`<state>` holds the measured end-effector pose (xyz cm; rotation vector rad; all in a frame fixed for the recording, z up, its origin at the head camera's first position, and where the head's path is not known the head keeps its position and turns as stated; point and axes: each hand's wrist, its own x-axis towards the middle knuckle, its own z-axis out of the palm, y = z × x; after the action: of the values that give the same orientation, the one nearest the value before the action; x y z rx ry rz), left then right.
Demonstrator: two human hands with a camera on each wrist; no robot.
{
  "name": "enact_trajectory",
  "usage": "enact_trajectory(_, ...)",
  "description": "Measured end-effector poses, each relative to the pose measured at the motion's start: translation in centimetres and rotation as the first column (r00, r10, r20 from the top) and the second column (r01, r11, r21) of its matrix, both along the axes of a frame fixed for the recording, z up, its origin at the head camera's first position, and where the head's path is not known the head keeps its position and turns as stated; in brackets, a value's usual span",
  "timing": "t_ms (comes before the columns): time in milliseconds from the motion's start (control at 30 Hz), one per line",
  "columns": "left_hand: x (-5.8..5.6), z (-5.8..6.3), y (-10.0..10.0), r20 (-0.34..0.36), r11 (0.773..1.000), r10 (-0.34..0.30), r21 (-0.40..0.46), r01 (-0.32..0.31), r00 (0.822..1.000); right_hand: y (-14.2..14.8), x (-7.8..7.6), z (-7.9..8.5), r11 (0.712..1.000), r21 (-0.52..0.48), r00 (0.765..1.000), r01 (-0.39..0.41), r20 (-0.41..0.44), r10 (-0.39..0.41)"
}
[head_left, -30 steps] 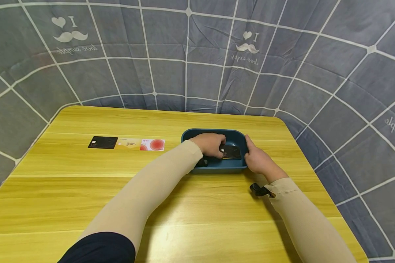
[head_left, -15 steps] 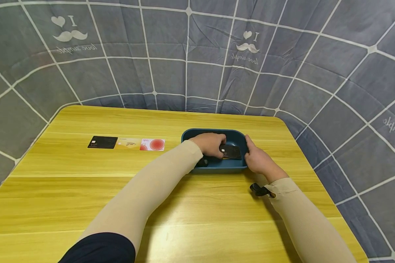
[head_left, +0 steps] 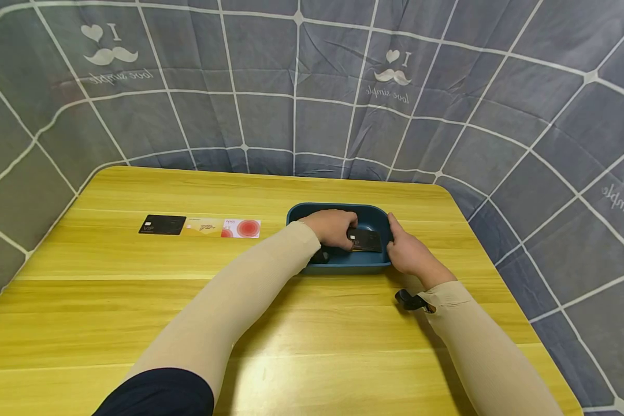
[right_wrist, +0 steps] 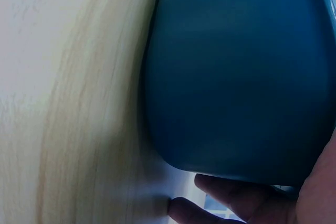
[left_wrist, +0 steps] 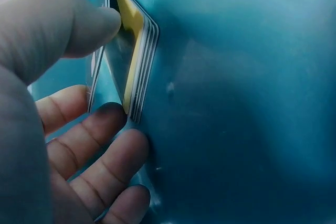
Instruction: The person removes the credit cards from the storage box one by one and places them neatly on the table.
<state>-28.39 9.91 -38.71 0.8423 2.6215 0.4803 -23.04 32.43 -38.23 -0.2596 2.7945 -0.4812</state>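
Left grip (head_left: 331,227) is clamped on the black card (head_left: 367,240) at its left end, inside the tray (head_left: 348,270), over a stack of cards (left_wrist: 144,61). Right grip (head_left: 409,252) is clamped on the tray's right end. Three more cards (head_left: 204,227) lie in a row on the desk (head_left: 301,335), left of the tray.

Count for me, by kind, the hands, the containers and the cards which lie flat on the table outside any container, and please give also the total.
Hands: 2 (left hand, right hand)
Containers: 1 (blue container)
Cards outside it: 3 (black card, yellow card, white-and-red card)
Total: 6
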Motion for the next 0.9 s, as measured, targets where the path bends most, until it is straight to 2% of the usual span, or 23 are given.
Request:
enact_trajectory(400, -1.1, 0.2, 0.7, -0.007, 1.0, 0.021, -0.003, -0.021, 1.0, 0.8, -1.6, 0.2, 1.0, -0.005, 1.0, -0.029, 0.006, 0.029)
enact_trajectory(900, -1.3, 0.7, 0.7, 0.003, 1.0, 0.024, 0.016, -0.024, 1.0, 0.8, -1.8, 0.9, 1.0, 0.0, 0.999, -0.03, 0.025, 0.03)
